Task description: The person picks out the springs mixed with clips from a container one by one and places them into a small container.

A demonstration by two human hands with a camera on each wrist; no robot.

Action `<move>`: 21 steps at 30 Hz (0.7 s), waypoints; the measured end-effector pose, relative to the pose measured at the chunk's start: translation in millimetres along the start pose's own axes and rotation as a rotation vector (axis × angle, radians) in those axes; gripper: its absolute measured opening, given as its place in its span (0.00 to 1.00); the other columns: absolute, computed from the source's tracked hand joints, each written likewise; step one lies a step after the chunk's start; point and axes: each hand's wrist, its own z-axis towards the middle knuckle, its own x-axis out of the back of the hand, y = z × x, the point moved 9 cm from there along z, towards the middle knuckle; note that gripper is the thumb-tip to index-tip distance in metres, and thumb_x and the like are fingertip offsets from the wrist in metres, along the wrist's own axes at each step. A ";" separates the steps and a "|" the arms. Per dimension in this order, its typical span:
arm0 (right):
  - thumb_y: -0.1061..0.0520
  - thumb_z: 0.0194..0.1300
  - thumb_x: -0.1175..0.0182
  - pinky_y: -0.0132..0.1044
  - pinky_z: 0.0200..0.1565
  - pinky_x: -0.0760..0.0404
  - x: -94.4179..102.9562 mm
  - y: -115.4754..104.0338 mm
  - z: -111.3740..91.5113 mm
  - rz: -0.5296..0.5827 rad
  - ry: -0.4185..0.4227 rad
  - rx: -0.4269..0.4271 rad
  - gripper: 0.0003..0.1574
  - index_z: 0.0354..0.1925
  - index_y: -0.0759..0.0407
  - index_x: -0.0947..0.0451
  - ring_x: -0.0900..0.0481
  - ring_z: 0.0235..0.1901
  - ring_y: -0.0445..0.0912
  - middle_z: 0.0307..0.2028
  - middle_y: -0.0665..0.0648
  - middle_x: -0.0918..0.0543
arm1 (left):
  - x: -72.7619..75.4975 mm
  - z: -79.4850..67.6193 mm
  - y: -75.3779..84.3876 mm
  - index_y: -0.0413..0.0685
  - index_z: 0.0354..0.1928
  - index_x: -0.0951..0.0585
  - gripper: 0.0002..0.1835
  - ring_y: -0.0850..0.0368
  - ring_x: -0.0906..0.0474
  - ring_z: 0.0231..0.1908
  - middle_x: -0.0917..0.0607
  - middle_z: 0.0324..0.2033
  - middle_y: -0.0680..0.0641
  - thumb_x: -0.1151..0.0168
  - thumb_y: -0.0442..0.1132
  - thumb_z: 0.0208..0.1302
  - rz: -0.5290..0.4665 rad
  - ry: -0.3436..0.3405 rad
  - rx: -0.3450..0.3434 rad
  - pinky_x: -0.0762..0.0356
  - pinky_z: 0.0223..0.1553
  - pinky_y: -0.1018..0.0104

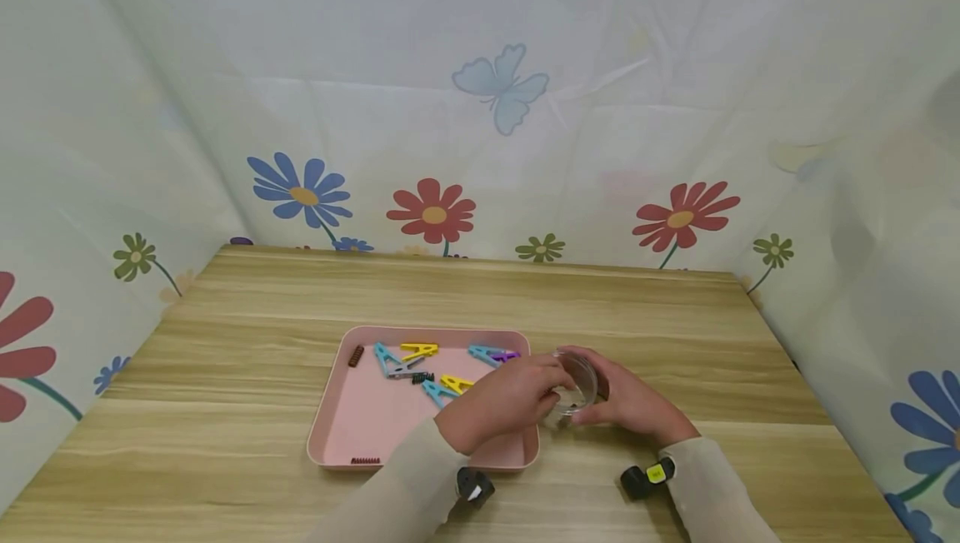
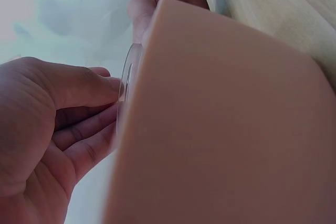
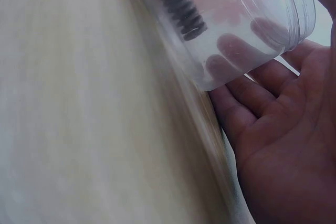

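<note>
A clear plastic jar (image 1: 591, 371) is tilted just right of the pink tray (image 1: 327, 418), its mouth toward my left hand. My right hand (image 1: 633, 403) grips the jar, fingers wrapped round its far side and thumb on the near side. Inside the jar, in the right wrist view, lies a dark coil spring (image 3: 179, 8) near the bottom. My left hand (image 1: 513, 397) reaches over the tray's right edge, thumb and fingers drawn together at the jar's mouth. In the left wrist view its fingertips pass behind the clear rim (image 2: 126, 74); I cannot tell whether they pinch anything.
In the tray lie blue clips (image 1: 385, 356), yellow clips (image 1: 420, 350), a grey clip (image 1: 406, 369) and a purple clip (image 1: 506, 356). Coil springs lie at its upper left (image 1: 356, 356), middle (image 1: 423, 377) and front edge (image 1: 365, 460). The wooden table (image 1: 225, 410) meets a flower-printed curtain (image 1: 570, 168).
</note>
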 end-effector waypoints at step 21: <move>0.48 0.50 0.26 0.24 0.62 0.34 1.0 1.1 0.4 0.002 0.005 0.002 0.54 0.70 0.37 0.42 0.35 0.68 0.48 0.69 0.47 0.34 | 7.4 -2.5 -2.4 0.50 0.50 0.17 0.13 0.67 0.22 0.39 0.18 0.46 0.54 0.42 0.35 0.67 -0.011 0.010 0.011 0.25 0.44 0.80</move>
